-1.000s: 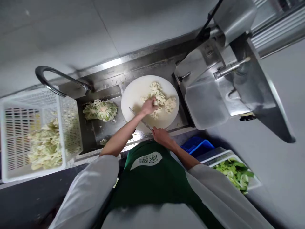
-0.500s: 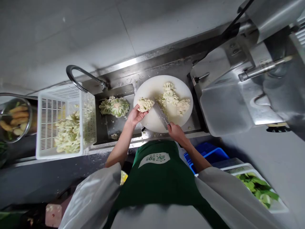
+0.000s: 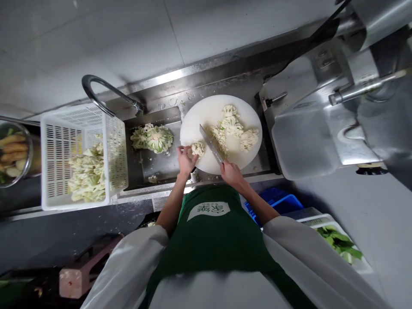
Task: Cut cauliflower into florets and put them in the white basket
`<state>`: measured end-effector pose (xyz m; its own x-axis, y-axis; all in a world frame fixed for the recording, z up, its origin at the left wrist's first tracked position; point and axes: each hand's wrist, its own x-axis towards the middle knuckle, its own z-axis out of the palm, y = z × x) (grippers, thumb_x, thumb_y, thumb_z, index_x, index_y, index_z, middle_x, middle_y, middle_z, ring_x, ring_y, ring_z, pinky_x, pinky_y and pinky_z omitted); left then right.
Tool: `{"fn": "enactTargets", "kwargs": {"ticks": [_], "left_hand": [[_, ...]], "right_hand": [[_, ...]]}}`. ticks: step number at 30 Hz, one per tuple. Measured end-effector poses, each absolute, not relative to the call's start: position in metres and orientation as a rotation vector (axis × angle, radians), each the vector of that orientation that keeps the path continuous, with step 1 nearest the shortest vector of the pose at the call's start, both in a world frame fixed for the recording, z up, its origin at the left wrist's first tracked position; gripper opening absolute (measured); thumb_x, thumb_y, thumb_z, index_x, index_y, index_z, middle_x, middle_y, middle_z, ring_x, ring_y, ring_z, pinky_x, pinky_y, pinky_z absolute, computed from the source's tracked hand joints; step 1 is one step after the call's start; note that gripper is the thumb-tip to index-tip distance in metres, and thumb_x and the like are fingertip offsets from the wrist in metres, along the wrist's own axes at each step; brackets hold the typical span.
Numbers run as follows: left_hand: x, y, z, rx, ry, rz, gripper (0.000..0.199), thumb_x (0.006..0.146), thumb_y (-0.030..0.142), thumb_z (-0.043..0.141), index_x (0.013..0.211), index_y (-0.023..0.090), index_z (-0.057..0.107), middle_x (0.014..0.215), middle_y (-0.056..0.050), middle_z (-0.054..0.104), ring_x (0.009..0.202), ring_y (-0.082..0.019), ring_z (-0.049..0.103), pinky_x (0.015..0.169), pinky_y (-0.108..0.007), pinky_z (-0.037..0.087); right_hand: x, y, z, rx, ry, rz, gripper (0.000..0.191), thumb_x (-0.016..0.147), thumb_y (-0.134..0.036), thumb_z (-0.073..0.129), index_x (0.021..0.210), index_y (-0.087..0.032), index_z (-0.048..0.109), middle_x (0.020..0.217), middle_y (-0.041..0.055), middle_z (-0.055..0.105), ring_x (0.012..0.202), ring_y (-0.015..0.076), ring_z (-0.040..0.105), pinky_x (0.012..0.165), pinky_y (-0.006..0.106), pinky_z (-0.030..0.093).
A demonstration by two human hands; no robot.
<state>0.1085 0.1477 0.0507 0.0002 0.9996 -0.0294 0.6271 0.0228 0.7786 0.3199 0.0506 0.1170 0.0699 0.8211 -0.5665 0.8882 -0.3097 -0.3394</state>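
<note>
On the round white cutting board (image 3: 199,113) lie several pale cauliflower pieces (image 3: 231,124). My right hand (image 3: 232,174) grips the handle of a knife (image 3: 210,143), whose blade points up and left over the board, beside the cut florets. At the board's left edge, my left hand (image 3: 187,161) has its fingers around a small cauliflower piece (image 3: 198,149). Left of the board, a larger cauliflower head (image 3: 157,139) with green stems lies in the metal sink (image 3: 161,167).
A white basket (image 3: 116,150) of cut cauliflower stands left of the sink, below a curved faucet (image 3: 109,88). A metal machine (image 3: 305,141) is to the right. Blue (image 3: 286,201) and white crates with leafy greens (image 3: 341,242) sit lower right.
My left hand has moved down slightly, and the cauliflower piece at it looks smaller. The knife has shifted a little left and away from that piece. The whole view has shifted slightly.
</note>
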Motion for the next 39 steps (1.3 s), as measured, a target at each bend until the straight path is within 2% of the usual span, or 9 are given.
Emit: {"fn": "enactTargets", "kwargs": {"ticks": [2,4,7,10,12,16,21,31,39], "left_hand": [[0.101,0.151,0.063,1.893,1.620,0.765,0.050,0.071,0.025,0.078,0.120,0.020,0.068,0.133,-0.014,0.051,0.128,-0.034,0.055,0.111,-0.048,0.046],[0.099,0.157,0.072,2.005,1.462,0.717,0.047,0.078,0.029,0.075,0.124,0.022,0.068,0.131,-0.013,0.055,0.128,-0.032,0.055,0.111,-0.046,0.046],[0.105,0.164,0.074,1.925,1.345,0.662,0.031,0.088,0.040,0.070,0.113,0.022,0.074,0.111,-0.010,0.067,0.098,-0.023,0.066,0.088,-0.036,0.055],[0.115,0.162,0.062,1.617,1.450,0.806,0.035,0.090,0.051,0.066,0.096,0.018,0.075,0.086,-0.007,0.068,0.070,-0.016,0.061,0.065,-0.028,0.051],[0.122,0.155,0.054,1.438,1.504,0.900,0.040,0.090,0.055,0.066,0.089,0.016,0.073,0.075,-0.004,0.065,0.063,-0.014,0.057,0.059,-0.026,0.047],[0.132,0.137,0.056,1.341,1.522,0.962,0.034,0.088,0.051,0.070,0.095,0.017,0.072,0.082,-0.003,0.066,0.071,-0.013,0.060,0.066,-0.023,0.048],[0.136,0.133,0.075,1.293,1.527,0.888,0.035,0.073,0.036,0.087,0.100,0.021,0.072,0.087,-0.001,0.065,0.071,-0.011,0.057,0.065,-0.020,0.045],[0.133,0.132,0.066,1.250,1.596,0.928,0.026,0.079,0.036,0.079,0.096,0.021,0.066,0.086,0.000,0.061,0.074,-0.011,0.059,0.071,-0.021,0.049],[0.137,0.138,0.061,1.318,1.620,0.922,0.020,0.078,0.030,0.075,0.092,0.021,0.064,0.079,0.001,0.061,0.068,-0.012,0.058,0.065,-0.022,0.046]], "right_hand": [[0.318,0.052,0.116,2.203,1.795,-1.054,0.033,0.107,-0.030,0.035,0.120,-0.014,0.061,0.103,0.0160,0.075,0.097,0.0274,0.073,0.082,0.031,0.048],[0.318,0.056,0.114,2.188,1.819,-1.048,0.032,0.106,-0.030,0.037,0.124,-0.013,0.059,0.104,0.0164,0.075,0.098,0.0281,0.073,0.083,0.031,0.048],[0.323,0.064,0.111,2.183,1.842,-1.072,0.033,0.106,-0.029,0.038,0.127,-0.013,0.057,0.107,0.0169,0.075,0.101,0.0286,0.073,0.087,0.032,0.049],[0.326,0.070,0.110,2.181,1.820,-1.141,0.033,0.107,-0.027,0.035,0.125,-0.013,0.059,0.110,0.0173,0.075,0.107,0.0288,0.072,0.090,0.032,0.048],[0.324,0.070,0.110,2.203,1.811,-1.165,0.035,0.107,-0.027,0.032,0.127,-0.013,0.058,0.110,0.0172,0.075,0.107,0.0289,0.072,0.091,0.032,0.048],[0.310,0.071,0.111,2.266,1.810,-1.159,0.038,0.108,-0.027,0.028,0.132,-0.014,0.055,0.107,0.0167,0.076,0.102,0.0287,0.073,0.089,0.035,0.050],[0.303,0.075,0.114,2.241,1.867,-1.159,0.037,0.105,-0.021,0.032,0.135,-0.013,0.053,0.106,0.0169,0.075,0.100,0.0281,0.073,0.088,0.035,0.051],[0.268,0.061,0.126,2.144,1.979,-1.132,0.046,0.103,-0.014,0.026,0.146,-0.014,0.043,0.116,0.0185,0.068,0.102,0.0271,0.070,0.090,0.037,0.051],[0.265,0.067,0.130,2.115,1.989,-1.108,0.047,0.105,-0.015,0.026,0.149,-0.016,0.039,0.118,0.0182,0.066,0.104,0.0256,0.069,0.091,0.036,0.050]]}}
